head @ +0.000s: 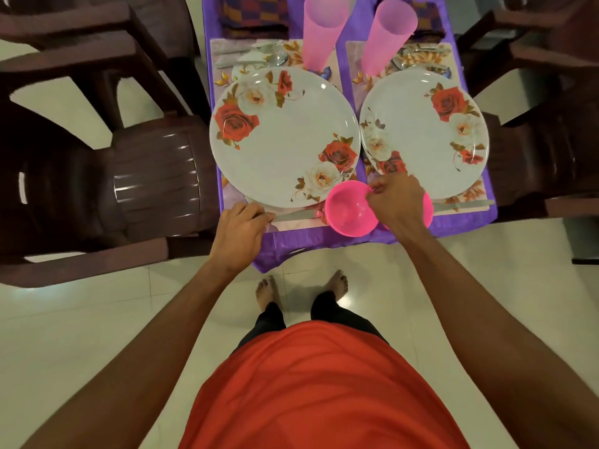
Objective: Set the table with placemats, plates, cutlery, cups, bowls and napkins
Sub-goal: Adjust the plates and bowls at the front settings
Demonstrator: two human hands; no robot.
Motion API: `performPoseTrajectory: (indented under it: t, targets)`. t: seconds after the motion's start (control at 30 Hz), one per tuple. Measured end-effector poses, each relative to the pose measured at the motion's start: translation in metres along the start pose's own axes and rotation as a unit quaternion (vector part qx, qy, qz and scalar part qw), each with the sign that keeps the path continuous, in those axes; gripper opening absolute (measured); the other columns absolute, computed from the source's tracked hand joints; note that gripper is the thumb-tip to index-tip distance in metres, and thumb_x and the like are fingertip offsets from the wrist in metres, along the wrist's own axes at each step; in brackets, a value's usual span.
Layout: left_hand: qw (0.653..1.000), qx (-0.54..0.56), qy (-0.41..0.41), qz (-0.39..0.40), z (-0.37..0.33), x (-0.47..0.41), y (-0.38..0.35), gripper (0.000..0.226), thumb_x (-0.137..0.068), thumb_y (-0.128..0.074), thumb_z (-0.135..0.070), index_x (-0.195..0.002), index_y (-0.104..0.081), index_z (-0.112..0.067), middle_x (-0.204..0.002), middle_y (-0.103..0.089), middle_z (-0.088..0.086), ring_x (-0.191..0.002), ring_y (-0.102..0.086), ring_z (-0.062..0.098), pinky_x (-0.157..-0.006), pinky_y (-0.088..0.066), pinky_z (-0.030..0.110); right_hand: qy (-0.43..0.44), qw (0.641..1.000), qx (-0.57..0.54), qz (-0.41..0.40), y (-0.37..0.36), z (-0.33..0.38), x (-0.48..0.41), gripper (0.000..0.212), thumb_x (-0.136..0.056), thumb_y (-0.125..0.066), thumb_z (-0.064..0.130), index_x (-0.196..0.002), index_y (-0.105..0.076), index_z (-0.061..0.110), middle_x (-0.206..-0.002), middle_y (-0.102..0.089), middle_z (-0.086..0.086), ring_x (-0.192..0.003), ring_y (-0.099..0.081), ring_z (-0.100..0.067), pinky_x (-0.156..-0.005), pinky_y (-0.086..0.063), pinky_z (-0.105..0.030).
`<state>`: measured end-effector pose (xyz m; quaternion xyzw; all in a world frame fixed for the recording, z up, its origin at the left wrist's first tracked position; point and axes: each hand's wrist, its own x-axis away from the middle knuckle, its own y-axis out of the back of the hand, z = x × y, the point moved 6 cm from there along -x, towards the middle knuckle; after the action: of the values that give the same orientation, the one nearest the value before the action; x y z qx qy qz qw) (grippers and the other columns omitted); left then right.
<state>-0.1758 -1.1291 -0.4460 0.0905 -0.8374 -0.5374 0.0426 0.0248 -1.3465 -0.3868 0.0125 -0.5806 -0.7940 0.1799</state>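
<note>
Two white rose-patterned plates, the left plate (282, 137) and the right plate (424, 134), lie on floral placemats (356, 53) over a purple tablecloth (291, 238). My left hand (240, 231) grips the handle of a table knife (296, 216) lying below the left plate. My right hand (397, 202) pinches the rim of a pink bowl (348, 212) at the table's near edge. A second pink bowl (428, 209) peeks out behind that hand. Two tall pink cups (322, 30) (387, 37) stand beyond the plates, with cutlery (259, 56) beside them.
Dark brown plastic chairs flank the narrow table, one on the left (129, 176) and one on the right (538, 157). Patterned napkins (252, 14) lie at the far end. Another knife (463, 205) rests below the right plate. My bare feet stand on pale tiles (97, 319).
</note>
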Motion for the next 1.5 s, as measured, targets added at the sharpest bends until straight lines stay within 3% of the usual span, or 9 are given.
performPoseTrajectory:
  t: [0.27, 0.43, 1.03, 1.13, 1.3, 1.43, 1.5]
  targets:
    - [0.998, 0.009, 0.042, 0.044, 0.009, 0.000, 0.003, 0.029, -0.094, -0.063, -0.012, -0.122, -0.070, -0.012, -0.118, -0.067, 0.009, -0.108, -0.057, 0.029, -0.094, -0.045, 0.044, -0.020, 1.000, -0.007, 0.000, -0.005, 0.004, 0.004, 0.021, -0.084, -0.066, 0.012, -0.098, -0.081, 0.017, -0.080, -0.076, -0.004, -0.067, -0.057, -0.016, -0.068, -0.037, -0.022]
    - [0.995, 0.007, 0.061, 0.074, 0.016, 0.000, 0.004, 0.033, -0.096, -0.063, -0.016, -0.129, -0.066, -0.015, -0.125, -0.063, 0.008, -0.117, -0.054, 0.028, -0.101, -0.043, 0.046, -0.024, 0.999, -0.020, 0.007, -0.008, 0.005, 0.003, 0.019, -0.084, -0.067, 0.014, -0.096, -0.082, 0.017, -0.079, -0.077, -0.002, -0.071, -0.066, -0.018, -0.070, -0.044, -0.023]
    - [0.997, -0.008, 0.053, 0.061, 0.012, 0.005, 0.004, 0.038, -0.088, -0.073, -0.014, -0.126, -0.070, -0.014, -0.117, -0.066, 0.011, -0.112, -0.056, 0.033, -0.092, -0.046, 0.050, -0.017, 0.999, -0.029, 0.006, -0.014, 0.009, 0.009, 0.017, -0.084, -0.069, 0.016, -0.094, -0.082, 0.020, -0.075, -0.076, 0.002, -0.063, -0.064, -0.014, -0.064, -0.045, -0.021]
    - [0.996, -0.009, 0.056, 0.066, 0.009, 0.003, 0.004, 0.038, -0.089, -0.072, -0.016, -0.126, -0.069, -0.013, -0.119, -0.066, 0.012, -0.113, -0.056, 0.033, -0.093, -0.046, 0.051, -0.015, 0.999, -0.026, 0.009, -0.012, 0.010, 0.010, 0.018, -0.084, -0.070, 0.016, -0.097, -0.081, 0.019, -0.080, -0.077, 0.002, -0.066, -0.064, -0.015, -0.067, -0.051, -0.024]
    - [0.998, 0.023, 0.057, -0.002, 0.011, 0.007, 0.009, 0.024, -0.094, -0.066, -0.017, -0.116, -0.074, -0.013, -0.109, -0.069, 0.008, -0.103, -0.059, 0.027, -0.088, -0.047, 0.046, -0.022, 0.998, -0.059, 0.016, -0.006, 0.007, 0.012, 0.034, -0.080, -0.075, 0.025, -0.113, -0.076, 0.020, -0.098, -0.078, 0.003, -0.091, -0.071, -0.015, -0.085, -0.053, -0.027]
    - [0.980, 0.127, 0.125, -0.089, 0.020, 0.013, 0.022, 0.021, -0.095, -0.065, -0.018, -0.110, -0.075, -0.010, -0.104, -0.070, 0.005, -0.095, -0.054, 0.014, -0.082, -0.044, 0.029, -0.038, 0.994, -0.101, -0.008, 0.006, 0.002, 0.014, 0.033, -0.081, -0.076, 0.042, -0.108, -0.078, 0.023, -0.093, -0.076, 0.008, -0.089, -0.068, -0.011, -0.087, -0.050, -0.027]
    - [0.960, 0.181, 0.180, -0.116, 0.028, 0.011, 0.027, 0.021, -0.096, -0.063, -0.019, -0.112, -0.073, -0.010, -0.106, -0.069, 0.005, -0.096, -0.055, 0.014, -0.081, -0.047, 0.030, -0.036, 0.993, -0.111, -0.032, 0.014, 0.002, 0.014, 0.030, -0.085, -0.071, 0.045, -0.100, -0.080, 0.021, -0.090, -0.077, 0.007, -0.085, -0.067, -0.013, -0.086, -0.053, -0.031]
